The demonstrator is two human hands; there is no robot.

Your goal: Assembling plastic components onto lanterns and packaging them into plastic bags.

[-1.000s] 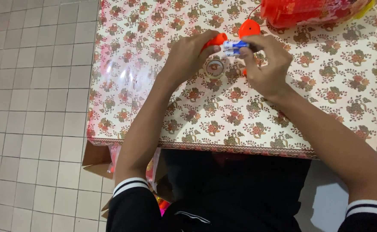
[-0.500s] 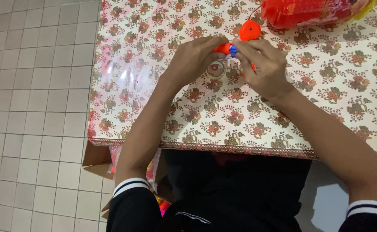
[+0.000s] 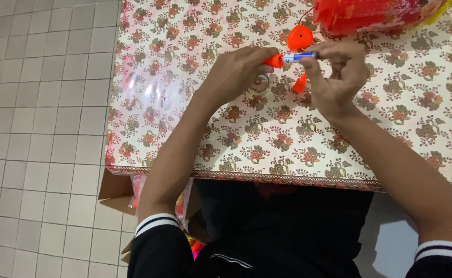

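Watching from the head cam: both hands are up over the table (image 3: pixel 401 128), which is covered w/ a floral plastic cloth. My left hand (image 3: pixel 233 74) is curled nearly closed, fingertips pinched on the orange end piece (image 3: pixel 274 61) of a small blue-and-white cylinder (image 3: pixel 298 56), looks like a battery or similar, can't confirm. Right hand (image 3: pixel 339 77) is also mostly closed, thumb and forefinger gripping the other end of that cylinder, rest of the fingers folded under. The item is held level between the two hands, just above the cloth, not resting on it.

Directly beyond the cylinder sits a round orange piece (image 3: pixel 299 37), near it but whether touching I can't tell. Below the right fingers a small orange part (image 3: pixel 299 84) lies on the cloth. Between the hands, partly hidden under the left knuckles, there's a small clear ring-shaped thing (image 3: pixel 263 82) on the cloth; details too small to make out.

Far edge of the table, top right: a red plastic bag (image 3: pixel 375 15) w/ some yellow at its corner, well apart from the left hand, close to the right.

Tiled floor (image 3: pixel 40 128) to the left. Dark sleeves w/ white-striped cuffs at bottom of view.
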